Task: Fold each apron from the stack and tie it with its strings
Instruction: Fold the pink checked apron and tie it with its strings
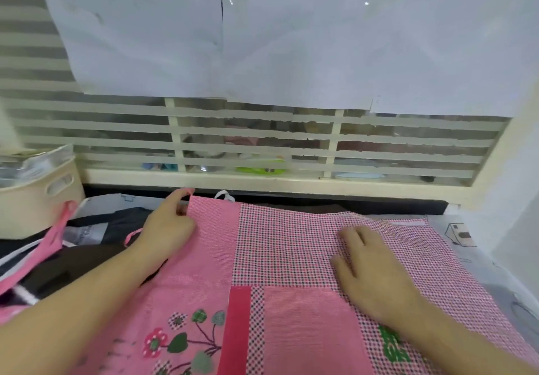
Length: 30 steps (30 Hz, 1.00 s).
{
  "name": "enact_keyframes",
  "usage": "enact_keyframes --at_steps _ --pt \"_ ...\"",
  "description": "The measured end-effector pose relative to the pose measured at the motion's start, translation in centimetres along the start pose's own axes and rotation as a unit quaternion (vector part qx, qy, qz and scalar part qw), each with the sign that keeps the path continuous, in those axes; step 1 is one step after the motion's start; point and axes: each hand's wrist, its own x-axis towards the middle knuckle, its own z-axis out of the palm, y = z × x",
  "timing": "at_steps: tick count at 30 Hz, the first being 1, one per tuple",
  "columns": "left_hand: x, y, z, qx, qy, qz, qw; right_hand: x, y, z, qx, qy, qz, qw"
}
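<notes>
At far left a cream bin [35, 199] stands on the table edge, with a heap of dark cloth [87, 255] and loose pink straps [43, 255] just beside it; I take that heap for the remaining stack, though its contents cannot be told apart. Your left hand [167, 226] sits at the apron's far left corner, fingers curled and pinching the hem there. The apron [277, 246] lies spread flat on the table before you, pink patchwork with a flower print nearest you. It looks thin, soft and light: expect it to drape, wrinkle and drag under a sliding palm, not hold an edge by itself. A white loop [225, 195] shows past its far hem. Your right hand [370, 266] rests flat on the checked panel, fingers straight and slightly spread, pressing the cloth down and gripping nothing. For folding, take hold at hemmed corners, where stitching gives some body, and keep one palm as anchor. The strings are not yet tied.
</notes>
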Motion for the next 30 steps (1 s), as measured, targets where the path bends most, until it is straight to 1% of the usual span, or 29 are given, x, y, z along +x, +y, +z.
enact_keyframes --at_steps 1,3,5,7,9,10,11,12,13,15,16,18,20,21,23,24,26,30 --pt "0.4 -0.1 -0.3 -0.012 0.008 -0.001 1.0 -0.7 -0.4 1.1 0.005 -0.005 -0.011 1.0" --pt "1.0 0.2 -0.8 -0.019 0.008 0.005 1.0 -1.3 -0.2 2.4 0.007 -0.005 -0.001 1.0" --pt "1.6 0.3 -1.3 0.0 0.031 0.014 0.999 -1.1 0.2 2.9 -0.001 0.006 0.006 1.0" --pt "2.0 0.4 -1.8 0.042 0.093 0.007 0.995 -1.1 0.3 3.1 -0.017 0.013 -0.005 1.0" --pt "2.5 0.3 -2.4 0.075 0.171 -0.025 0.982 -1.1 0.2 3.3 -0.024 0.019 -0.009 1.0" --pt "2.6 0.2 -2.5 0.099 0.199 -0.025 0.975 -1.2 0.1 3.2 -0.025 0.02 -0.008 0.999" --pt "2.7 0.2 -2.4 0.118 0.212 0.002 0.97 -1.2 0.1 3.2 -0.028 0.02 -0.007 0.999" --pt "2.8 0.4 -2.1 0.125 0.204 0.049 0.97 -1.2 0.0 3.2 -0.033 0.018 -0.008 0.999" --pt "2.8 0.8 -1.7 0.116 0.177 0.106 0.972 -1.2 0.0 3.2 -0.039 0.015 -0.007 0.999" --pt "2.8 2.2 -0.5 0.106 0.081 0.193 0.972 -1.2 -0.1 3.2 -0.043 0.011 -0.007 0.999" --pt "2.9 2.7 0.2 0.119 0.03 0.218 0.968 -1.3 -0.1 3.2 -0.042 0.012 -0.008 0.999" --pt "3.6 3.0 1.4 0.187 -0.048 0.243 0.951 -1.3 -0.1 3.2 -0.044 0.011 -0.008 0.999" --pt "4.1 2.6 2.3 0.283 -0.112 0.228 0.925 -1.3 -0.1 3.1 -0.044 0.011 -0.006 0.999" --pt "4.1 2.4 2.6 0.329 -0.132 0.213 0.911 -1.3 0.0 3.2 -0.042 0.01 -0.006 0.999" --pt "4.2 2.2 2.7 0.397 -0.127 0.188 0.889 -1.3 0.0 3.3 -0.039 0.009 -0.008 0.999" --pt "4.2 2.1 2.7 0.412 -0.116 0.179 0.886 -1.2 0.1 3.3 -0.038 0.009 -0.009 0.999" --pt "4.3 2.0 2.5 0.406 -0.101 0.158 0.894 -1.2 0.1 3.3 -0.038 0.013 -0.01 0.999" --pt "4.5 1.6 1.3 0.359 -0.142 0.105 0.916 -1.2 0.1 3.3 -0.044 0.017 -0.008 0.999"
